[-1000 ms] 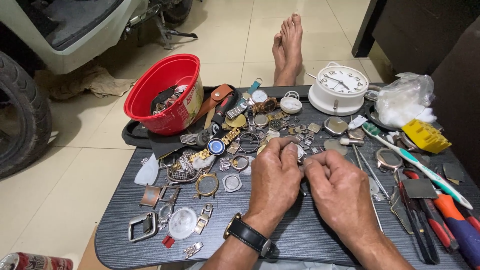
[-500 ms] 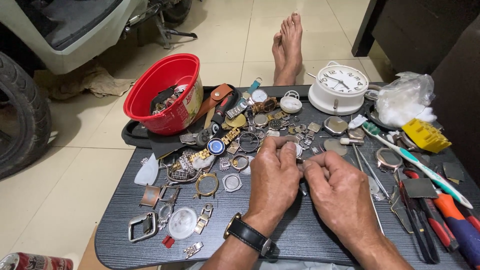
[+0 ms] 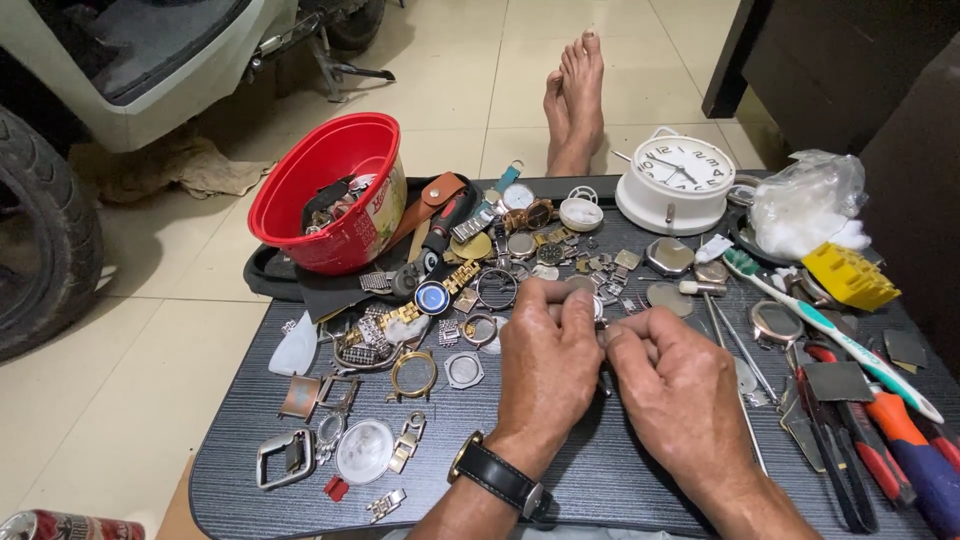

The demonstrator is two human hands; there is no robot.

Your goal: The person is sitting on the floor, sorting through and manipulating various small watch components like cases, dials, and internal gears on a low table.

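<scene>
My left hand [image 3: 548, 360] and my right hand [image 3: 672, 385] meet knuckle to knuckle over the middle of the dark tray table [image 3: 250, 420], fingers curled in tight. Between their fingertips I pinch a small silvery watch part [image 3: 601, 322]; it sits right at the tips of both hands, mostly hidden by my fingers, so I cannot tell its exact shape. A black wristwatch [image 3: 497, 477] is strapped on my left wrist.

Just beyond my fingertips the table is thick with loose watch cases, rings and links [image 3: 480, 300]. Farther out past my left hand stands a red bowl [image 3: 330, 190] full of bits, tilted on the far edge. Beyond my right hand stands a white alarm clock [image 3: 678, 182], and to the right of that hand lie a toothbrush [image 3: 830, 325], a yellow block [image 3: 848, 275] and screwdrivers [image 3: 900, 440], all near the right edge.

The only bare table is close to me: a strip beneath my wrists and a patch between my left forearm and the watch backs and clasps [image 3: 340, 450] near the left edge. A bare foot [image 3: 578, 95] rests on the tiled floor beyond the far edge.
</scene>
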